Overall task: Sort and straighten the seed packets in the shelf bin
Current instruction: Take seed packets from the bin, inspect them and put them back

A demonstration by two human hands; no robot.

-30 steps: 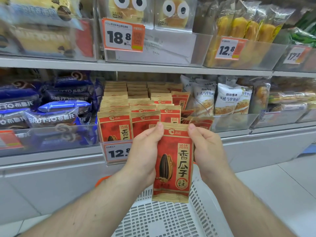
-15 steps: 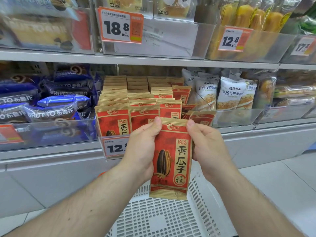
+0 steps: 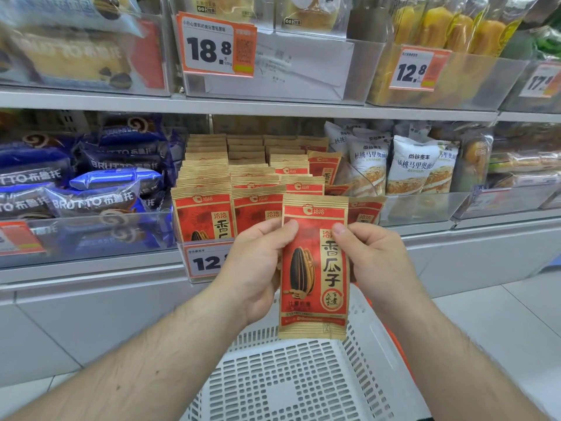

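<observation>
In the centre of the frame a red and tan seed packet stands upright in the air, held between both hands. The left hand pinches its left edge, with the thumb on the front near the top and the other fingers curled behind. The right hand pinches the right edge in the same way. Just behind it, the shelf bin in the middle of the frame holds rows of the same packets; the ones at its right side lean to the side. In the lower part of the frame there is a white perforated basket, below the held packet.
</observation>
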